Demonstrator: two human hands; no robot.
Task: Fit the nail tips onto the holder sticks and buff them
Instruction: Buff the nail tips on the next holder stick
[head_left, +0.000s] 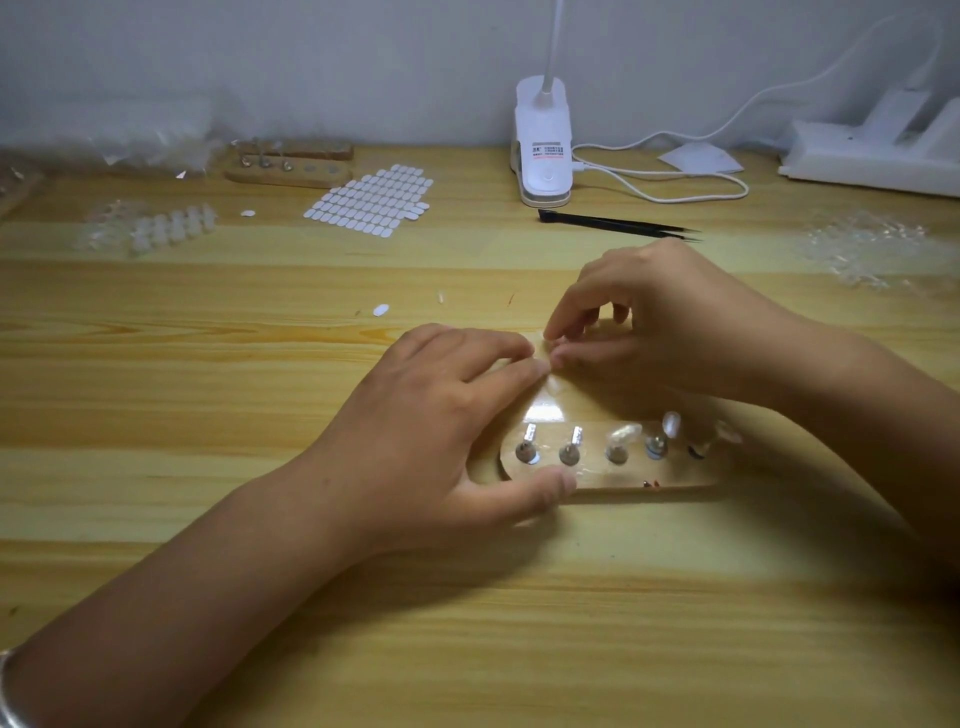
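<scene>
Wooden base (613, 470) carries five holder sticks (527, 448). The two at its left end are bare, and the three toward its right end wear nail tips (671, 423). Just behind the base, the right hand (675, 322) pinches a small pale piece (549, 336), too small to name. The left hand (441, 415), fingers nearly straight, touches it, with the thumb on the base's front edge. I think the piece may slip from the fingertips, or the right wrist, which is above the right end, may knock the fitted tips.

A pale wooden desk (208, 389) meets a plain whitish wall (260, 52) well beyond the right hand (675, 322), where a white clip lamp (544, 145) stands.
</scene>
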